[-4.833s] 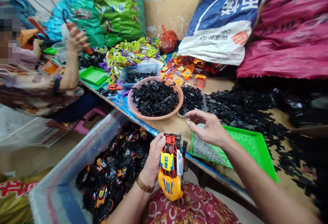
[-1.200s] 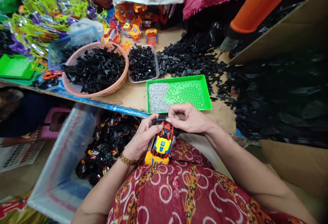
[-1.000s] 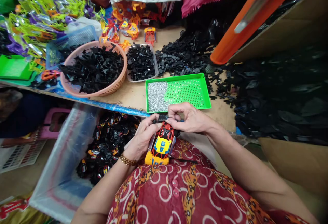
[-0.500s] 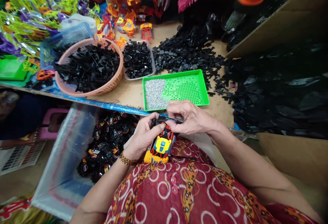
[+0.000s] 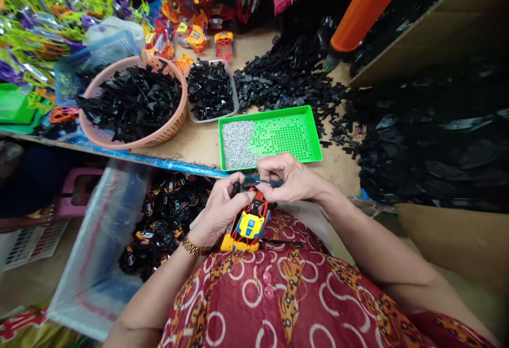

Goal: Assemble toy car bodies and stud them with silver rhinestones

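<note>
A toy car body in yellow, red and blue is held close to my lap, its yellow end toward me. My left hand is closed round its left side, the thumb pressing on the red far end. My right hand pinches at that same far end, where dark parts show between the fingers; exactly what the fingertips grip is hidden. Just beyond my hands, a green tray with a perforated floor sits at the table edge. Small silvery pieces, like screws, fill its left part.
A pink basket and a clear tub contain black plastic parts, with more black parts heaped behind the tray. An orange tube-like object hangs at upper right. Below left stands a plastic-lined bin of dark toys. Cardboard lies right.
The orange object at upper right has come lower and further left, toward the black parts. My hands stay on the car body with almost no shift; the view has moved slightly.
</note>
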Tool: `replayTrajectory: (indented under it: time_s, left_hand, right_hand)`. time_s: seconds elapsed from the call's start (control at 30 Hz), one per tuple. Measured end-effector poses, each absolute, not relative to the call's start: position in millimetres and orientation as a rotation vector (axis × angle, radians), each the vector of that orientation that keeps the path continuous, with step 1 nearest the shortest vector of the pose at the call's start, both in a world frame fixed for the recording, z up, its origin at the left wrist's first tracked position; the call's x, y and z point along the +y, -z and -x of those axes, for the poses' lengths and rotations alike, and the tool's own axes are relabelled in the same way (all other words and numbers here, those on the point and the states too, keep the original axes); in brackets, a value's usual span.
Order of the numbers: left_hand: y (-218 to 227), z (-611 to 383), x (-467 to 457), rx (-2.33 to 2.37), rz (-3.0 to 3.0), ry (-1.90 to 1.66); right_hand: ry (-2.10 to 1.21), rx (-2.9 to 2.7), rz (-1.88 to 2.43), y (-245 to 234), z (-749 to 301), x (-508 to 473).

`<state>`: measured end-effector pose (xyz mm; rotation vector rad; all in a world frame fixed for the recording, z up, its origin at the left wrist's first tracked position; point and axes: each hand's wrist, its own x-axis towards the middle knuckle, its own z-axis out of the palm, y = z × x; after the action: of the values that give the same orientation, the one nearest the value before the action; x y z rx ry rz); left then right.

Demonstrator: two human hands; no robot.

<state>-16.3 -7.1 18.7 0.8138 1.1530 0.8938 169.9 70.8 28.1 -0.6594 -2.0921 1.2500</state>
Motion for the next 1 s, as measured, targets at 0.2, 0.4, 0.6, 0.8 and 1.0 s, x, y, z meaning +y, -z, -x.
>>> replayTrajectory:
  time_s: [0.2, 0.4, 0.6, 0.8, 1.0]
  left_hand:
    - [-22, 15, -7, 1.157, -0.828, -0.883]
    - [-25, 14, -9, 1.201, -0.774, -0.921]
    - [-27, 17, -9, 1.22, -0.735, -0.911]
    - [-28, 19, -10, 1.199, -0.744, -0.914]
    - [-28, 24, -12, 1.242, -0.82, -0.909]
  right_hand:
    - [-1.148, -2.077, 0.665, -23, -169, 67]
    - [-1.276, -1.974, 0.738, -15, -164, 61]
    - [-1.345, -1.86, 0.74, -15, -173, 52]
    - [-1.585, -1.784, 1.018, -18, -176, 34]
    - [-1.666, -1.64, 1.055, -18, -165, 27]
